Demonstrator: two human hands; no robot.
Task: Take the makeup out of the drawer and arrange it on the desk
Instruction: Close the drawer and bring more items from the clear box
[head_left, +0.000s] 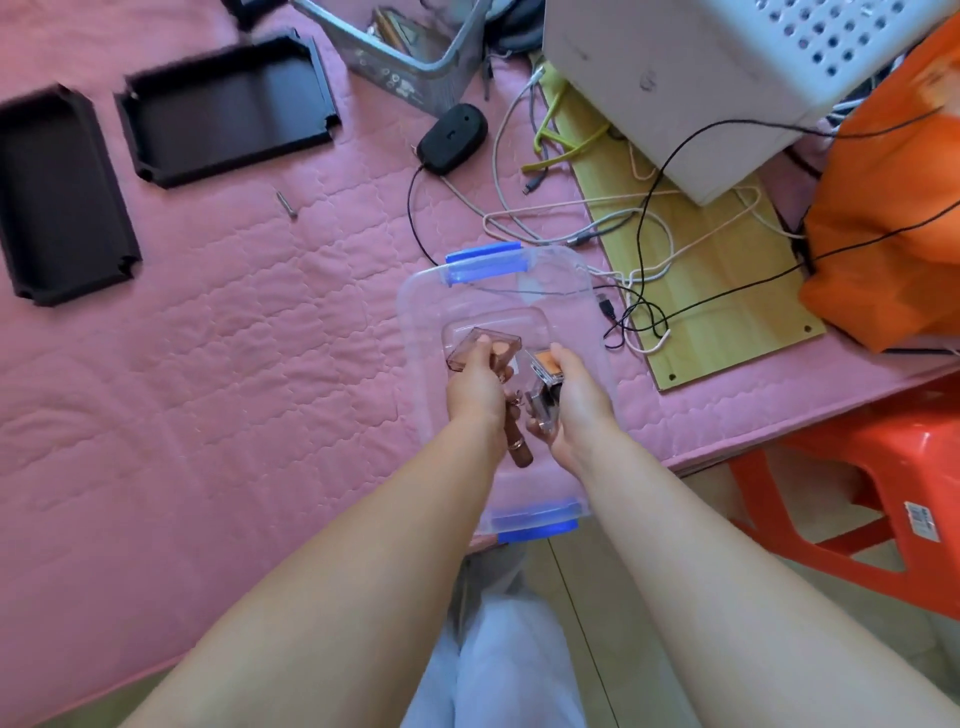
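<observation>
Left hand (472, 387): pinching blush compact (484, 347), lipstick tube (518, 441). Right hand (574, 400): gripping clear palette (545, 387). Both above clear bin (498, 291), desk near edge; black trays (228, 106) lie far-left.

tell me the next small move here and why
Probably carry both handfuls left and set them down on the bare pink cover: the left hand holds a compact and brown tube, the right hand clear cases, all above the clear bin.
</observation>
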